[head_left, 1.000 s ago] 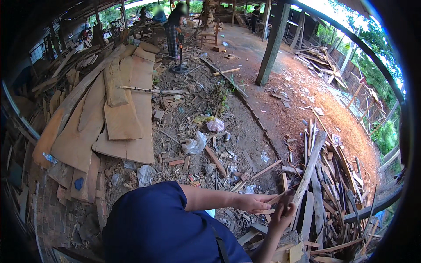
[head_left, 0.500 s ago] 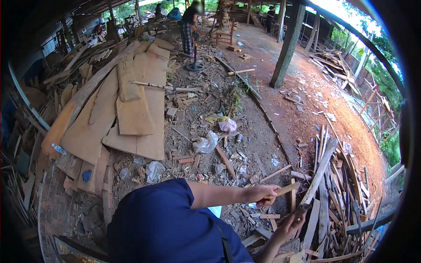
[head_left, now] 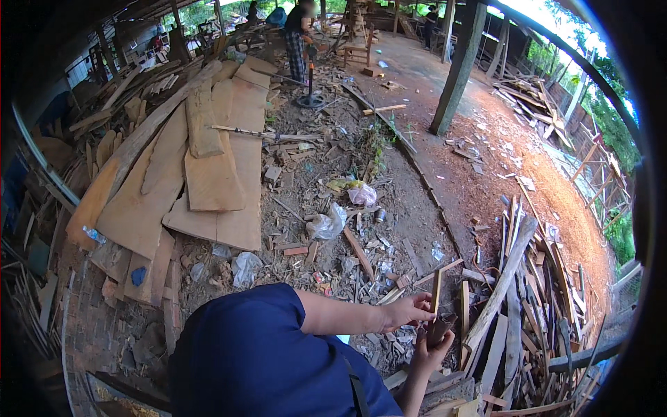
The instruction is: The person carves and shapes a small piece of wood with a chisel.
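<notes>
My left hand (head_left: 408,311) pinches a thin, light-coloured wooden strip (head_left: 436,290), which now stands nearly upright in the picture. Just below it, my right hand (head_left: 429,352) is closed around a short, dark brown piece of wood (head_left: 440,331). The strip's lower end is close to the top of the dark piece; whether they touch I cannot tell. Both hands are in front of a heap of scrap wood (head_left: 514,306), with a thick grey pole (head_left: 501,285) lying across it.
Wide planks (head_left: 229,187) lie stacked at the left. Plastic bags (head_left: 326,224), offcuts and rubble litter the ground ahead. A leaning post (head_left: 458,69) stands at the far right. Another person (head_left: 297,42) stands by a tool on a round base (head_left: 310,101) at the back.
The light strip has swung from pointing right to nearly upright. My right hand has moved left with the dark piece, bringing it close beneath my left hand.
</notes>
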